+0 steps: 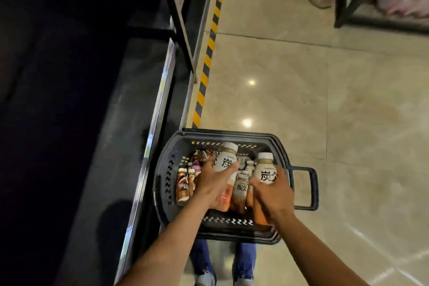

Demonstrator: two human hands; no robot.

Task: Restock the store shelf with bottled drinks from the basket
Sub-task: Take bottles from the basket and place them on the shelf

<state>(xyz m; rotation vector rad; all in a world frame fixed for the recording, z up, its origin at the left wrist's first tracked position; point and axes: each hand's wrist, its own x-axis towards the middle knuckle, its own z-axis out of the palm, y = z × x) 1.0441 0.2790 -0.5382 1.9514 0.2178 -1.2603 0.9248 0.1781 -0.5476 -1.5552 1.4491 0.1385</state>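
I have both hands down in the dark perforated plastic shopping basket [162, 183], which sits on the pale glossy tiled floor [325, 100] right against the foot of the dark store shelf [130, 123] on my left. My left hand [213, 183] is closed around a white-capped, cream-labelled bottle with a brown lower half [226, 160], near the basket's far edge, and my right hand [271, 190] is wrapped around a second bottle of the same kind [265, 169] toward the basket's right wall, close to the looped black side handle [306, 188]. Both look slightly raised above the rest, though I can't tell if they have cleared their neighbours. The remaining stock is packed tight: another cream-labelled bottle [240, 190] stands between my hands, and small brown coffee bottles [184, 186] crowd the left wall. My worry is that lifting two at once could drag or tip the one wedged between them and topple the cluster. Each grip looks to sit around the label, and I judge a smooth sleeve could slip if I swing fast toward the shelf. The shelf interior is very dark, so I can't see where free space lies, and a blind placement could knock a bottle off the front rail [160, 100] onto the tiles.
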